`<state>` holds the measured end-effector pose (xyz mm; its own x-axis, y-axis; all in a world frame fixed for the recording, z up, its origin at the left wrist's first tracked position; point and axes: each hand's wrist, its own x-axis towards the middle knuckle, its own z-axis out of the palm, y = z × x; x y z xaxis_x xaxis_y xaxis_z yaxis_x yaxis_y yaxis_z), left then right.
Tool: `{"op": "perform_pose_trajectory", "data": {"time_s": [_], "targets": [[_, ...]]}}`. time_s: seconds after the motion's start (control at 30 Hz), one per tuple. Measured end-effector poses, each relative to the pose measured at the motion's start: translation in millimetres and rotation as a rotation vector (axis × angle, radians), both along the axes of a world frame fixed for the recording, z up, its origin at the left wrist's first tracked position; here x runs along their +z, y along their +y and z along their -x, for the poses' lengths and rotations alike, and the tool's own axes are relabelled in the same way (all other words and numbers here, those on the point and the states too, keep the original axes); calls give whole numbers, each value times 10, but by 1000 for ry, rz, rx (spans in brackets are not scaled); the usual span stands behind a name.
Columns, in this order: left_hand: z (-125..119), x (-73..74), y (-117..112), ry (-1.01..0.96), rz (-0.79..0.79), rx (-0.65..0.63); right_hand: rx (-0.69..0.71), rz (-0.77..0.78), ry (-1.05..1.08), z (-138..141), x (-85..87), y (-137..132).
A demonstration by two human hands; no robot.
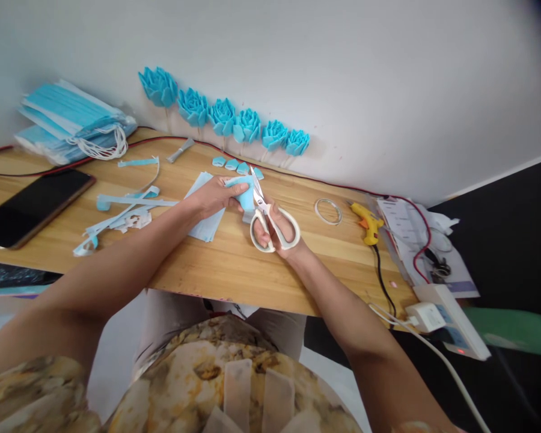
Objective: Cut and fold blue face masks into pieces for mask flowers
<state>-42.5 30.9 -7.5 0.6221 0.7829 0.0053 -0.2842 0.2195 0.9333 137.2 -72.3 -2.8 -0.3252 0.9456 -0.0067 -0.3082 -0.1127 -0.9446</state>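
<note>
My left hand (pixel 219 195) pinches a piece of blue mask fabric (pixel 246 193) above the wooden table. Fingers of my right hand (pixel 279 225) pass through the white handles of a pair of scissors (pixel 264 204), whose blades point away from me at the right edge of the fabric. Whether the blades are cutting into it I cannot tell. A flat light-blue fabric sheet (pixel 206 222) lies under my left hand. Just beyond my hands sits a row of small cut blue pieces (pixel 231 164).
Several blue fabric flowers (pixel 222 116) on stems lean against the wall. Stacked masks (pixel 67 120), a phone (pixel 36 204) and trimmed strips (pixel 121 204) occupy the left. At right are a wire coil (pixel 328 211), a yellow glue gun (pixel 367 222) and a power strip (pixel 453 325).
</note>
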Motion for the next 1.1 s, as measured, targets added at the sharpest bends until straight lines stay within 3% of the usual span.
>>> {"op": "perform_pose_trajectory", "data": {"time_s": [0.23,0.53,0.9,1.1], "targets": [[-7,14,-27,-36,-20,11,-7,-20,3,-26,-27,10],[-29,15,-31,-70,-31,20,149,-4,22,-79,-62,56],[-44,-29,5,-115,-30,100,178,-1,10,-85,-61,65],[-29,9,-78,32,-18,-1,163,16,14,-92,-63,67]]}}
